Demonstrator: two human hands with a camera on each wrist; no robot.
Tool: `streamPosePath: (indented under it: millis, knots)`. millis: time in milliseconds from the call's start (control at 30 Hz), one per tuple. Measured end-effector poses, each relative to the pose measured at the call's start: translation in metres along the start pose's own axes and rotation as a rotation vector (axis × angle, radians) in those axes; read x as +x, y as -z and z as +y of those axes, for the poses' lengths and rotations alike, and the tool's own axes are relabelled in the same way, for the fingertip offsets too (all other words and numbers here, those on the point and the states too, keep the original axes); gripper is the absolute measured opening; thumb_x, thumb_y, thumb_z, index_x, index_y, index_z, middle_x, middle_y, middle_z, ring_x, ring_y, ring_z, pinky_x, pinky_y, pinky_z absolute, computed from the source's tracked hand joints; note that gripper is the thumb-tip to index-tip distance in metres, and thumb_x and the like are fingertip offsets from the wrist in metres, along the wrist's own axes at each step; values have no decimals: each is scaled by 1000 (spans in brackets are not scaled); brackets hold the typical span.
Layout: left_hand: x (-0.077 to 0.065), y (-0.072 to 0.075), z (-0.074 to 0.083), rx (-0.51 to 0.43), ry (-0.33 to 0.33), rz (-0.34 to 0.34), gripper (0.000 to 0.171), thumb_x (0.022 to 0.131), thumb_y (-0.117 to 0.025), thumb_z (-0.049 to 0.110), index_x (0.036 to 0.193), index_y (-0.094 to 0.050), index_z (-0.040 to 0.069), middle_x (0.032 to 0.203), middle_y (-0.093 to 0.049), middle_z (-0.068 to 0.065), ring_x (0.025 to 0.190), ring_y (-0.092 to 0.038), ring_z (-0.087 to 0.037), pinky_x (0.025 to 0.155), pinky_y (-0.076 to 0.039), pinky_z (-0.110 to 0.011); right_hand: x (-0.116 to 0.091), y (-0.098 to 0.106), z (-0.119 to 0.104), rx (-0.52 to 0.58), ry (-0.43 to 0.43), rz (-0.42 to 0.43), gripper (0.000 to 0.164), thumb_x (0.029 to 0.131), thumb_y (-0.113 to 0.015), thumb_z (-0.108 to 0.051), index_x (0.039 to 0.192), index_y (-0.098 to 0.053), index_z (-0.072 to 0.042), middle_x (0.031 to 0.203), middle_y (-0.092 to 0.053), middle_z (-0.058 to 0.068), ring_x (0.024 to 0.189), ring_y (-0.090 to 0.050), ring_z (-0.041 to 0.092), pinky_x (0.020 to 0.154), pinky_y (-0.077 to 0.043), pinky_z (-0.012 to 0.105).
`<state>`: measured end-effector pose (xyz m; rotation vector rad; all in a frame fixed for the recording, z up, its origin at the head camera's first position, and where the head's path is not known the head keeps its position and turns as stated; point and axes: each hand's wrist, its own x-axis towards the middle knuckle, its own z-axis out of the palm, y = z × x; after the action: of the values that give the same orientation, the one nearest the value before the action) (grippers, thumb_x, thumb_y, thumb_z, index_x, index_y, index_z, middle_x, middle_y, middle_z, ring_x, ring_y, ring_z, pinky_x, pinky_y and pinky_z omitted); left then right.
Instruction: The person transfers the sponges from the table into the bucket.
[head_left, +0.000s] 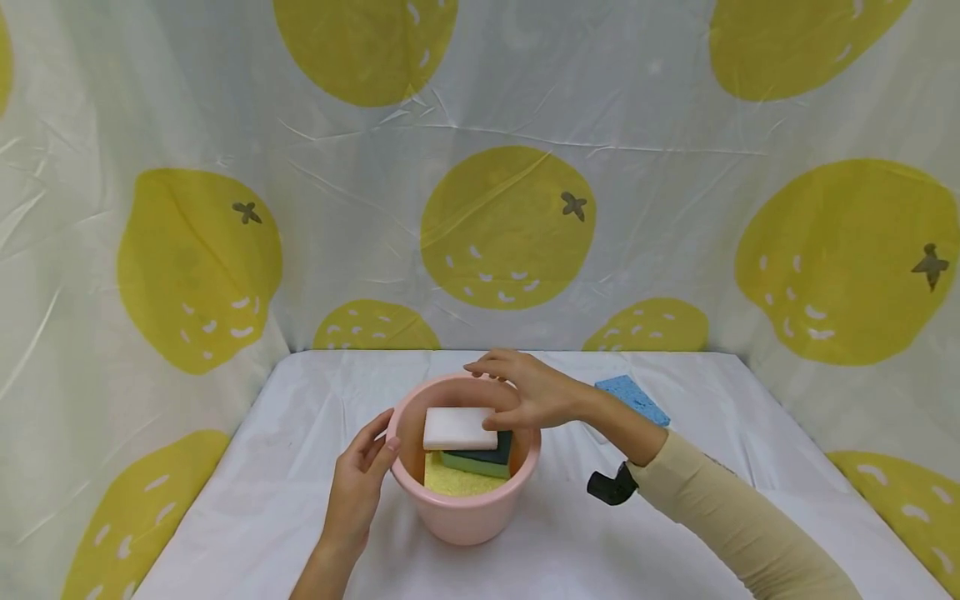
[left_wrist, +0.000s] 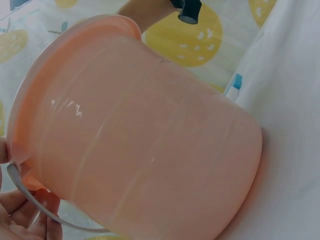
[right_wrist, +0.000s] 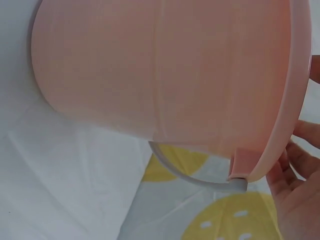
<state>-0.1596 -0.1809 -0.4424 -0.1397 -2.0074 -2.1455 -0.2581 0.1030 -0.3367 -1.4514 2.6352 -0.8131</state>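
Observation:
A pink bucket [head_left: 465, 521] stands upright between my hands. My left hand [head_left: 356, 483] grips its left rim, thumb over the edge and fingers along the outside. Inside the bucket, a white sponge [head_left: 457, 427] lies on top of a green sponge with a dark scouring side [head_left: 483, 465], and a yellow sponge [head_left: 457, 481] is beneath them. My right hand [head_left: 536, 392] reaches over the bucket's right rim, fingers spread above the opening, its thumb tip at the white sponge's right edge. In the right wrist view the bucket wall hides the sponges.
A blue sponge [head_left: 628, 397] lies on the white-covered table [head_left: 315, 417] behind my right forearm. The bucket's grey handle [right_wrist: 190, 181] hangs down outside. Lemon-print sheeting [head_left: 645, 225] walls the table at the back and sides. A black camera mount [head_left: 611, 485] sits at my right wrist.

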Motion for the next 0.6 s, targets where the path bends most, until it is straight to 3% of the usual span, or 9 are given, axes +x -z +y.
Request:
streamPosePath:
  millis: [600]
  knots:
    - [0,0,0,-2,-5,-4,48,103,-66,17,149,-54,5,144,-58,-14,125,-60,-14,100,-49,-23,-20,8,17,-29,-14,93,63,92,-78,-35,145,-58,-8,136,-59,4,116,-59,22,98,-50,48]
